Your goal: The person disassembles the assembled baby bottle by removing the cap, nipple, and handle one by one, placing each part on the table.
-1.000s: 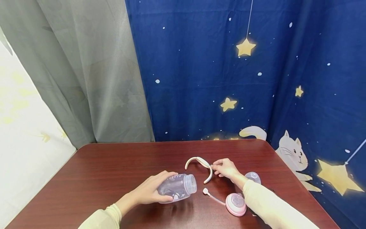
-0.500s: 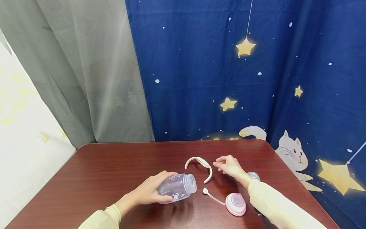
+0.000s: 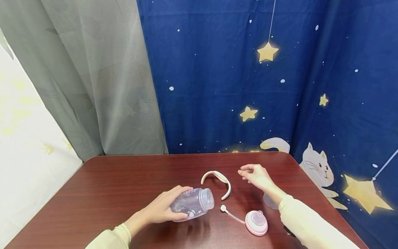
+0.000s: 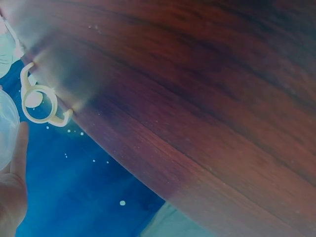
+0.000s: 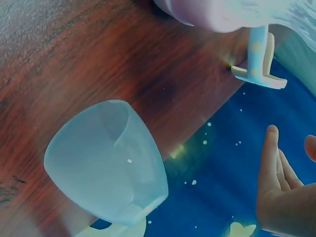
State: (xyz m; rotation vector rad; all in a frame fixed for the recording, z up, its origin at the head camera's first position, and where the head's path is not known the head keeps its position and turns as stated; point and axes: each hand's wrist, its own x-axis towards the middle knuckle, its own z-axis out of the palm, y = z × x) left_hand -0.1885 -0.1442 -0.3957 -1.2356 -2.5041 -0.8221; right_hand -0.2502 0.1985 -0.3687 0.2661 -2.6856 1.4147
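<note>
My left hand (image 3: pixel 160 209) grips a clear, open-necked baby bottle (image 3: pixel 188 204), tilted on its side with its threaded mouth facing right. The bottle's edge (image 4: pixel 7 128) shows at the left of the left wrist view. My right hand (image 3: pixel 256 176) is above the table with nothing in it; thumb and fingers stand apart in the right wrist view. To its left lies a cream bottle handle (image 3: pixel 221 176), a ring with two curved arms. Nearer me sits a pink and white nipple collar (image 3: pixel 256 226) with a weighted straw (image 3: pixel 234 217). A clear dome cap (image 5: pixel 108 163) is partly hidden by my right wrist in the head view.
The dark red wooden table (image 3: pixel 124 186) reaches back to a blue starry curtain (image 3: pixel 217 86) and a grey curtain (image 3: pixel 118 86). A small dark thing (image 3: pixel 288 231) peeks out under my right forearm, too hidden to identify.
My right hand has drawn away from the bottle handle, up and to the right. The handle stays on the table. My left hand and the baby bottle have hardly moved.
</note>
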